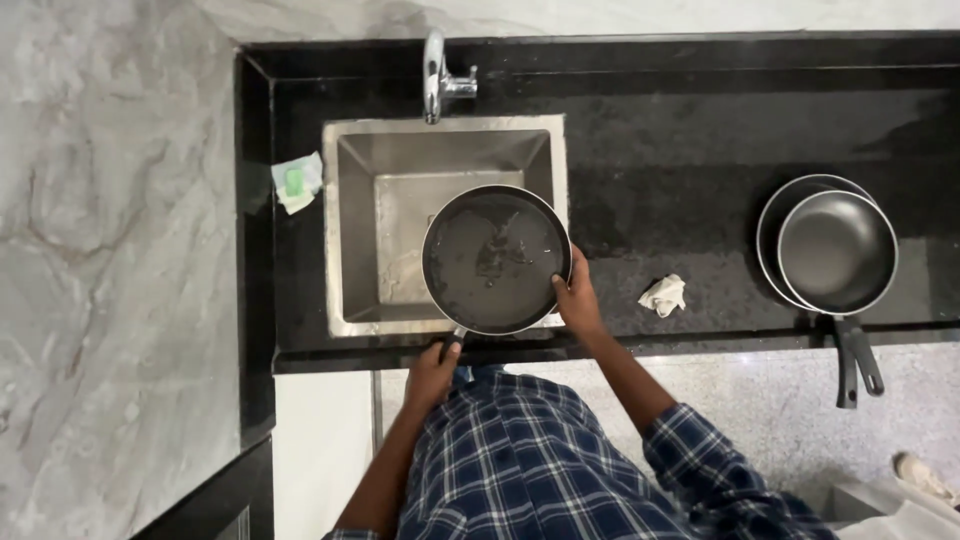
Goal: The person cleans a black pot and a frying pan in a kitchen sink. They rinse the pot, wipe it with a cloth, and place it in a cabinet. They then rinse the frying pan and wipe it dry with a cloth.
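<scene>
The person stood at a black stone counter and held a dark frying pan over the steel sink. The pan was above the front right part of the basin, and its rim passed over the front edge of the sink. Inside the pan there was some water with small pale bits.

The left hand was closed around the pan's handle, just at the front edge of the counter; only a short piece of the handle showed above the fingers. The right hand gripped the right rim of the pan, with the thumb over the edge and the other fingers under it, where they could not be seen.

A chrome tap stood behind the sink, in the middle, and its spout pointed down at the basin. On the counter just left of the sink lay a green sponge on a pale wrapper. A crumpled white cloth lay on the counter near the right hand, not touching it. Far to the right, two more frying pans sat one inside the other, and their black handles stuck out over the counter's front edge. The person wore a blue checked shirt.
</scene>
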